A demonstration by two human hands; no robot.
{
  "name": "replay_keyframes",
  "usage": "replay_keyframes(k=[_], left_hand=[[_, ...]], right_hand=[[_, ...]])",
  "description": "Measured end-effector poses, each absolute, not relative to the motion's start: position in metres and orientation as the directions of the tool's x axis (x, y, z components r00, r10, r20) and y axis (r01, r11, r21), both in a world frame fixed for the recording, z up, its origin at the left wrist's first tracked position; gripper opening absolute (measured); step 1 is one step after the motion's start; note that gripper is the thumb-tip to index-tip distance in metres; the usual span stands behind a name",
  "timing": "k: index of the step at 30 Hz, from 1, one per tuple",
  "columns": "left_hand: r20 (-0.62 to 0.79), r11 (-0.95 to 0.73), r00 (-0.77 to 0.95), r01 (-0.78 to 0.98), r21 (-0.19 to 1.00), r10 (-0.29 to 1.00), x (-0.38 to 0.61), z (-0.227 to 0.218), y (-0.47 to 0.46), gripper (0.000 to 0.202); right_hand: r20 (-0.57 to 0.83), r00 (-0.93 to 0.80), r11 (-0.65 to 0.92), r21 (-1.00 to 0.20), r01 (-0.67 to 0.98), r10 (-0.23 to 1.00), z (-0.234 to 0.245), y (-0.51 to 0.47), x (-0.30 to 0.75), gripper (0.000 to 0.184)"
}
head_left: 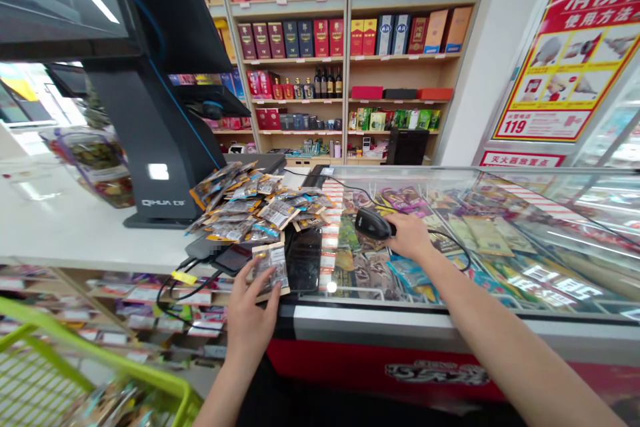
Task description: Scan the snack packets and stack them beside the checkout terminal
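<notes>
Left hand (pixel 250 310), fingers pinching a snack packet (pixel 271 265) at 12 o'clock; right hand (pixel 411 237) curled around scanner (pixel 373 223), pointing toward 9 o'clock.

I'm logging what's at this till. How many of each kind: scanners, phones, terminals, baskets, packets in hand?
Barcode scanner, in the right hand: 1
Packet, in the left hand: 1
Black phone: 1
Terminal: 1
Green basket: 1
Total: 5
Packet pile on the counter: too overlapped to count.
</notes>
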State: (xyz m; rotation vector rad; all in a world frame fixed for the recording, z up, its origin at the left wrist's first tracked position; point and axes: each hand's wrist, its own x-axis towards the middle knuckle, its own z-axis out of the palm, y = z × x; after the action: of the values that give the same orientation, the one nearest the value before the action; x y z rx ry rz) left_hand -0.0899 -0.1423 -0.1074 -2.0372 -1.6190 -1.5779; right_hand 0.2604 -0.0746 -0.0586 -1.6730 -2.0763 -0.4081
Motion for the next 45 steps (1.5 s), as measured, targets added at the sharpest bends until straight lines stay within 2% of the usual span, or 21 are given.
replay_keyframes(k=[4, 8, 11, 15, 17, 20, 24, 27, 32, 39, 45], left_hand=[[0.722, -0.391, -0.193, 0.734, 0.556, 0.665, -0.093, -0.107, -0.145, 0.031], [0.591, -0.321, -0.218, 0.670, 0.669, 0.776, -0.100, -0.100, -0.146, 0.043], [0.470, -0.305, -0.187, 0.550, 0.777, 0.862, -0.099, -0.083, -0.144, 0.049], [0.405, -0.315, -0.196, 0.371, 0.873, 0.893, -0.076, -0.049, -0.127, 0.057], [0.362, -0.323, -0.138, 0.241, 0.915, 0.922, -0.056, -0.032, -0.108, 0.060], [0.303, -0.305, 0.044, 0.044, 0.951, 0.952, -0.020, -0.011, -0.069, 0.064], [0.304, -0.292, 0.149, -0.097, 0.952, 0.941, 0.025, 0.000, -0.020, 0.066], [0.316, -0.309, 0.113, -0.080, 0.948, 0.942, 0.045, -0.006, -0.001, 0.066], [0.381, -0.396, 0.152, 0.090, 0.914, 0.912, 0.046, -0.027, 0.003, 0.066], [0.482, -0.535, 0.239, 0.274, 0.799, 0.843, 0.035, -0.031, 0.000, 0.069], [0.540, -0.610, 0.283, 0.343, 0.715, 0.793, 0.034, -0.031, 0.000, 0.073]], right_hand=[[0.513, -0.190, 0.245, -0.043, 0.968, 0.838, -0.059, -0.073, 0.260, 0.026], [0.505, -0.193, 0.251, -0.050, 0.967, 0.841, -0.058, -0.073, 0.260, 0.026], [0.506, -0.186, 0.245, -0.051, 0.968, 0.842, -0.058, -0.073, 0.260, 0.028], [0.514, -0.185, 0.258, -0.075, 0.963, 0.837, -0.058, -0.071, 0.262, 0.030], [0.511, -0.167, 0.249, -0.097, 0.964, 0.843, -0.057, -0.071, 0.263, 0.031], [0.519, -0.125, 0.227, -0.137, 0.964, 0.845, -0.053, -0.071, 0.268, 0.032], [0.564, -0.047, 0.176, -0.178, 0.968, 0.824, -0.052, -0.069, 0.279, 0.034], [0.591, 0.008, 0.149, -0.217, 0.965, 0.807, -0.054, -0.066, 0.287, 0.033], [0.607, 0.030, 0.158, -0.253, 0.955, 0.794, -0.055, -0.063, 0.289, 0.033], [0.612, -0.032, 0.233, -0.251, 0.939, 0.790, -0.047, -0.071, 0.278, 0.037], [0.603, -0.062, 0.253, -0.238, 0.938, 0.795, -0.045, -0.074, 0.274, 0.036]])
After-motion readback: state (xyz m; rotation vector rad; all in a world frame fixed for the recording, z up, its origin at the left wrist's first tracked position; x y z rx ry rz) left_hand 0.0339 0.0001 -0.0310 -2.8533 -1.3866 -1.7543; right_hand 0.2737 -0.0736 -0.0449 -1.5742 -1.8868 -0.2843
